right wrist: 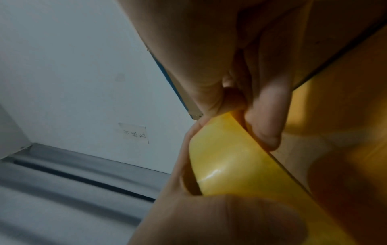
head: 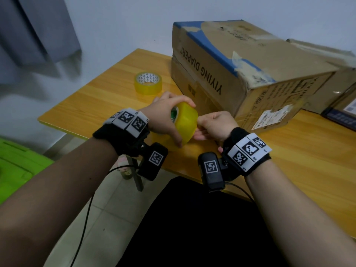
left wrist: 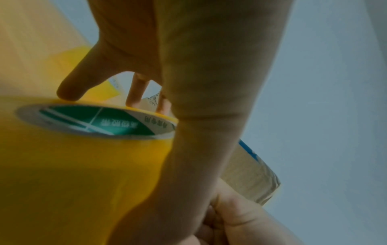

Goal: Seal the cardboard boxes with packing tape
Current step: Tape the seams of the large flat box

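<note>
My left hand (head: 165, 117) grips a thick yellow tape roll (head: 185, 123) above the table's near edge, thumb and fingers wrapped round its rim. The roll's green-printed core (left wrist: 104, 122) shows in the left wrist view. My right hand (head: 213, 125) is at the roll's right side, fingers curled and pinching at the roll's outer face (right wrist: 222, 157). A large cardboard box (head: 240, 60) printed "YIYING DIAPERS", with a blue band and torn old tape, lies on the table behind the hands.
A second, thinner yellow tape roll (head: 148, 82) lies flat on the wooden table (head: 100, 101) to the left of the box. More cardboard boxes (head: 342, 89) stand at the right. A green bin (head: 17, 162) sits on the floor at the left.
</note>
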